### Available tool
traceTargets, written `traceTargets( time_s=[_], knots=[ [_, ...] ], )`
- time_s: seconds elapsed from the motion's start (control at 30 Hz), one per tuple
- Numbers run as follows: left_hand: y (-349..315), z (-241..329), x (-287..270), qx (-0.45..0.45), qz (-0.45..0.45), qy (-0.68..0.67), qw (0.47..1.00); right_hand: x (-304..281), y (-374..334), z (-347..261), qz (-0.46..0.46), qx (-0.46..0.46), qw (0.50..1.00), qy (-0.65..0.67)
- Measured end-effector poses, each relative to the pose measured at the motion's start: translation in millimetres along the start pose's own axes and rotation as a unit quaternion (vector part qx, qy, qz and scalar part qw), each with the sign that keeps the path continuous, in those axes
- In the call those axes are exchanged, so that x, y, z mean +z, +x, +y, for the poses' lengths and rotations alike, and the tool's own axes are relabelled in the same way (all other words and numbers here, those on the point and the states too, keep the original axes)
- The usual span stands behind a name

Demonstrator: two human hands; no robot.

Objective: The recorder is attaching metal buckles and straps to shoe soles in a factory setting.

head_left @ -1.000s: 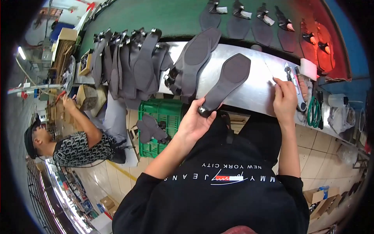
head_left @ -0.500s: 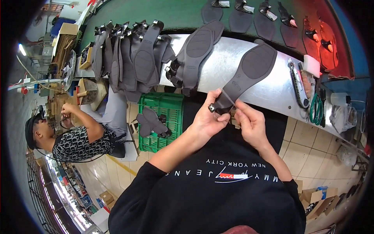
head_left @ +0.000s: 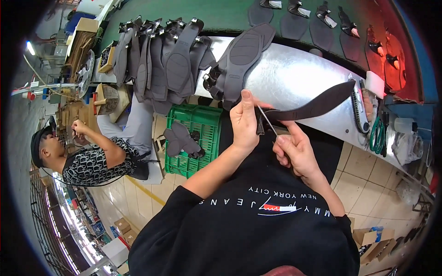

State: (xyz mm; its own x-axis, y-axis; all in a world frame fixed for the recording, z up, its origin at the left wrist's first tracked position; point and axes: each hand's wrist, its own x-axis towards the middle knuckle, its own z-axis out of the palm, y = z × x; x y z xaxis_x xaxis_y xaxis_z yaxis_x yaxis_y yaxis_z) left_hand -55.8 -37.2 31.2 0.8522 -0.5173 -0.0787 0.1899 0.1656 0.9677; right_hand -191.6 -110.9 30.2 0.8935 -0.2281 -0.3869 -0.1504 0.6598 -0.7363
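My left hand (head_left: 245, 120) is closed on the strapped end of a dark grey sandal sole (head_left: 315, 105), thumb pointing up. The sole is seen nearly edge-on, and its wide end reaches right over the metal bench. A short dark strap (head_left: 260, 125) hangs at the gripped end. My right hand (head_left: 295, 149) pinches a thin metal rod (head_left: 268, 120), which slants up-left to that end; its index finger touches the underside of the sole. The rod's exact contact with the strap is too small to tell. Left of my hands, another strapped sole (head_left: 246, 50) lies on the bench.
Many soles (head_left: 179, 64) are heaped on the bench (head_left: 294, 64) at left. A green crate (head_left: 195, 115) holds strapped pieces below. Finished-looking sandals (head_left: 294, 23) line the green belt. A utility knife (head_left: 359, 112) and green-handled scissors (head_left: 377, 135) lie right. A person (head_left: 99, 156) sits left.
The sole has turned from face-up to nearly edge-on, its wide end swinging right and nearer. My left hand has turned thumb-up, and the rod now slants more steeply.
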Motion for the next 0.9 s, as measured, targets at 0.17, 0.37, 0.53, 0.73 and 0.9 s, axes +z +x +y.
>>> traceTargets(
  time_s=[0.17, 0.37, 0.53, 0.73, 0.9],
  knots=[
    [4, 0, -7, 0.002, -0.011, -0.021, 1.0, -20, 3, -12, -0.015, -0.006, 0.979, 0.201],
    [12, 7, -10, -0.006, 0.012, 0.015, 1.0, -1, -1, -11, 0.068, -0.153, 0.943, -0.287],
    [11, 14, -6, -0.082, 0.003, -0.046, 0.996, 4, 9, -6, 0.103, -0.353, 0.809, -0.459],
    [24, 1, -19, -0.244, -0.022, -0.207, 0.947, 19, -5, -5, -0.023, -0.353, 0.792, -0.499],
    [15, 23, 1, -0.409, 0.008, -0.466, 0.784, 7, 9, -18, 0.165, -0.374, 0.777, -0.479]
  ],
)
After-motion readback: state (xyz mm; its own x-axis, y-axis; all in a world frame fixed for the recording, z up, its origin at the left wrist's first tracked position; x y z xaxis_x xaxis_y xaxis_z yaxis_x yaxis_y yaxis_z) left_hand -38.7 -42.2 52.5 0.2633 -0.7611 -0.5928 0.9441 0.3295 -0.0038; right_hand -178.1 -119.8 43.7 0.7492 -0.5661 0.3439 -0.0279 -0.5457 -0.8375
